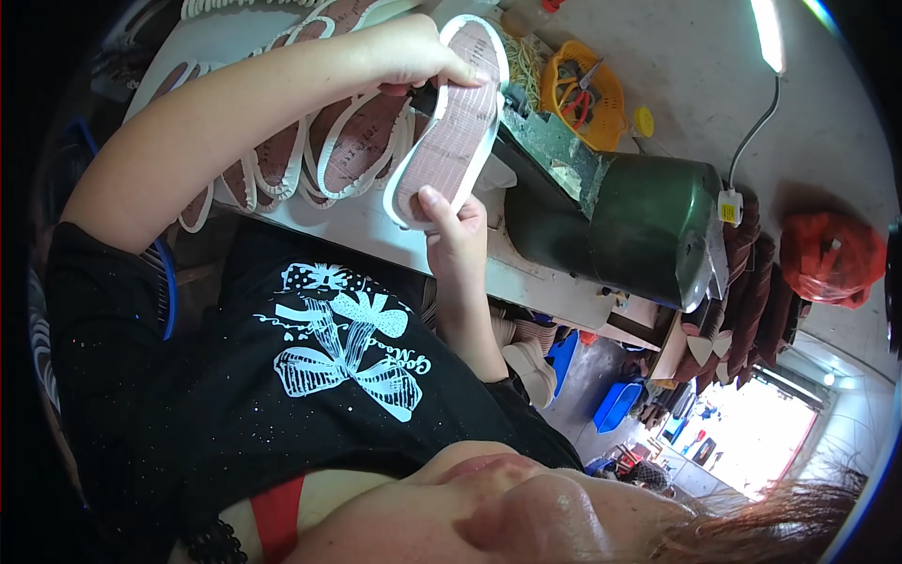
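Observation:
A long shoe sole point(454, 132), with a brownish-pink woven face and a raised white rim, is held up at a slant between my hands. My left hand point(418, 61) grips its far end, thumb on the woven face and fingers curled at the edge. At the near end, my right hand point(456, 228) pinches the sole, its thumb pressed on the face and its other fingers behind. Just to the left, several similar soles point(362, 146) with white rims lie in overlapping rows on the white worktable point(376, 230).
Right of my hands stands a dark green machine point(648, 221). Beyond it is an orange basket point(601, 89) with scissors point(584, 101) in it. A lit lamp point(768, 38) and a red plastic bag point(832, 258) are farther right. Blue bins point(615, 406) stand on the floor.

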The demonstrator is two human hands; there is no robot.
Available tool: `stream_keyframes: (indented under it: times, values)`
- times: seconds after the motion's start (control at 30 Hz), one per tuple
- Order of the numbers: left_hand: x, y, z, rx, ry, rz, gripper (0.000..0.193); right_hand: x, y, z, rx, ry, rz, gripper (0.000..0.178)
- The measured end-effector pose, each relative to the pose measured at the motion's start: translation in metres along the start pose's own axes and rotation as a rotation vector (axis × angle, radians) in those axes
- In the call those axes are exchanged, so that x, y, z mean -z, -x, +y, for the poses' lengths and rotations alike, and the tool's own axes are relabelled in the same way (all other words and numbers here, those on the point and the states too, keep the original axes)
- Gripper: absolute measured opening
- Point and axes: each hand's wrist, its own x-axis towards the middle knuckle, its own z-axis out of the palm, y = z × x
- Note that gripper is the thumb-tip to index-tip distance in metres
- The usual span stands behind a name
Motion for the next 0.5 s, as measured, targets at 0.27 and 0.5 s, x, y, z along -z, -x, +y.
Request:
stream_keyframes:
  times: [0.27, 0.5]
  values:
    - [0.026, -0.043, 0.01, 0.126, -0.435, -0.043, 0.078, -0.011, -0.029, -0.01, 0.191, -0.061, 0.195, 0.02]
    - [0.048, -0.061, 0.031, -0.057, -0.835, -0.019, 0.095, -0.032, -0.053, -0.034, 0.17, -0.228, 0.232, 0.02]
